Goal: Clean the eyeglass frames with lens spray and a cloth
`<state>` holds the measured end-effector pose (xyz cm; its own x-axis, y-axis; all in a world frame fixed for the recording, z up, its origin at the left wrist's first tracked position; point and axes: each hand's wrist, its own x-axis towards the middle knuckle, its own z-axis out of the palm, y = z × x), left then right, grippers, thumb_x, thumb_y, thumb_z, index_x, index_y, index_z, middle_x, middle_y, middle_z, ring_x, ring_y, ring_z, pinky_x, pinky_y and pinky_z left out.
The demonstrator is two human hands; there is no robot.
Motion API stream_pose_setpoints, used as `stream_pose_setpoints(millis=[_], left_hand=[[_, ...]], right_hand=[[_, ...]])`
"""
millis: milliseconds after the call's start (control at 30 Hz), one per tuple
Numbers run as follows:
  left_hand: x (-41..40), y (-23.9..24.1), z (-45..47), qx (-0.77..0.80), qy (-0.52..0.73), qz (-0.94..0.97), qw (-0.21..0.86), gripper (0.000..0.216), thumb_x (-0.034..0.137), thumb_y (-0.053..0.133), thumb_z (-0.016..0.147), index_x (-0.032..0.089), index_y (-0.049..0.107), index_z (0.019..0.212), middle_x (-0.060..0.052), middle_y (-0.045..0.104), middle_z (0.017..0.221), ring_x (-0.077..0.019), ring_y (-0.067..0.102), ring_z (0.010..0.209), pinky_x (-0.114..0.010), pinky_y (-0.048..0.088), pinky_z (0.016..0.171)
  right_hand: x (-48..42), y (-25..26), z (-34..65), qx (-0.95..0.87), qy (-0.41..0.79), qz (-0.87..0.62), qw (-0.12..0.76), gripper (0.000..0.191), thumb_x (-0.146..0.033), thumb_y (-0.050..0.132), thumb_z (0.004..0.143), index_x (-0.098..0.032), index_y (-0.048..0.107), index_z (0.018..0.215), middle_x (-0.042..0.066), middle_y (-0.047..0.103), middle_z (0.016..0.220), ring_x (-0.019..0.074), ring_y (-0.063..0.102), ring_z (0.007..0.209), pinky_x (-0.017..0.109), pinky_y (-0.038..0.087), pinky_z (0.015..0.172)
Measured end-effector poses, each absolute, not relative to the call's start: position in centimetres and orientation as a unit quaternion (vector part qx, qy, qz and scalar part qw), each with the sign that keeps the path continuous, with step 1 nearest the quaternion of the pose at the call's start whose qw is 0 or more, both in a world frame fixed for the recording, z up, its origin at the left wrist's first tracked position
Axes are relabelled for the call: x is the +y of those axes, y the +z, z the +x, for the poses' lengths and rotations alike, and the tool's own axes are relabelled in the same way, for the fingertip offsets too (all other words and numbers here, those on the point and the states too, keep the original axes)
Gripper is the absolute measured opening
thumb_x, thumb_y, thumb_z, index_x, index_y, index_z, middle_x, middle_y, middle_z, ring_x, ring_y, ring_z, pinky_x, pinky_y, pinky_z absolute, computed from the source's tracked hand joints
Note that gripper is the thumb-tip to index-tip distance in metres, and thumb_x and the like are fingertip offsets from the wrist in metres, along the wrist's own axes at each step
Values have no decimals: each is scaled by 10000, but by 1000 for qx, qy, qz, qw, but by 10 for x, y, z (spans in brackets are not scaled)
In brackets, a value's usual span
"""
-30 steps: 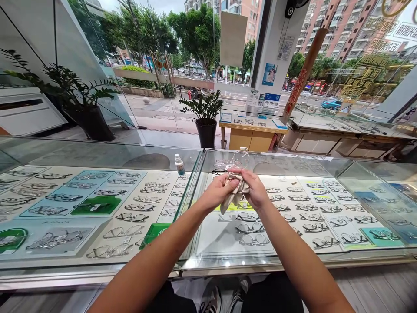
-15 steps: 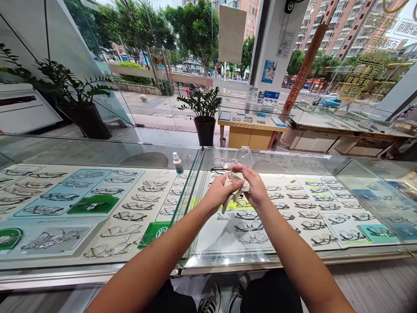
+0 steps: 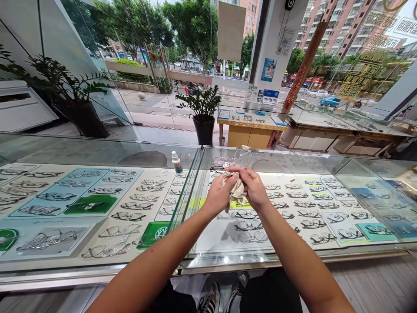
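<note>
A crumpled cream cloth (image 3: 237,191) with a small red mark is bunched between my two hands above the glass counter. My left hand (image 3: 220,191) is closed on its left side, thumb on top. From the right, my right hand (image 3: 256,189) pinches the cloth with thumb and fingers. Whether something lies inside the folds is hidden. Just beyond my left hand shows part of a dark eyeglass frame (image 3: 216,168); I cannot tell whether it touches my fingers. A white loop of cord or wire (image 3: 243,152) lies behind my hands on the counter.
A small white-capped bottle (image 3: 177,162) stands on the left glass case. Rows of eyeglasses (image 3: 249,225) lie under the glass of the display case (image 3: 208,256). Beyond it are a potted plant (image 3: 203,128) and a wooden display table (image 3: 239,136).
The cloth has been folded over and bunched more tightly, and my fingers have shifted on it. My hands stay in about the same place; the view has moved slightly.
</note>
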<state>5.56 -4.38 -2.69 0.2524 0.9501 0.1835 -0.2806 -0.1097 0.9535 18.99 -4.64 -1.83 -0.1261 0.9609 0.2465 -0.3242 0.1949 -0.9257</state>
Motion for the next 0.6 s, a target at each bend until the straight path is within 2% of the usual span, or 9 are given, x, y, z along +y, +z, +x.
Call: stream_pose_setpoints(millis=[100,267,400,500,600], left_hand=[[-39,-20,46,296,491,546,611,490,649,726,880,167,646,850,4,614,721,-127,522,645,-260,436,621],[-33,-16,36,247,418,577,657,440,509,844,825,151,706,1041,-59,714,928,-175,634,804,-287,493,747],[-32,-20,42,281,473,575,606,449,564,830,828,158,697,967,-23,679,805,-153,599,710,-269,463,667],[-28,-19,40,282,469,572,611,506,648,787,836,156,675,874,-5,632,722,-128,543,633,-255,428,602],[-26,-18,32,259,406,579,658,483,610,804,839,149,698,933,-33,677,804,-138,583,686,-258,459,639]], right_hand=[[-44,-18,193,-493,564,-309,586,394,-600,737,918,-255,851,1068,69,810,1194,258,744,998,376,596,903],[-40,-19,194,-479,570,-298,597,366,-586,757,908,-260,862,1038,70,803,1221,253,735,1017,384,582,945],[-40,-21,193,-513,551,-309,581,403,-620,735,918,-264,861,1060,72,796,1250,267,729,1095,397,557,1022],[-39,-20,193,-518,553,-303,579,408,-624,747,906,-259,858,1052,68,797,1257,271,731,1101,397,563,1023],[-39,-20,195,-499,569,-299,581,401,-612,763,895,-254,858,1050,72,808,1220,268,740,1043,400,580,977]])
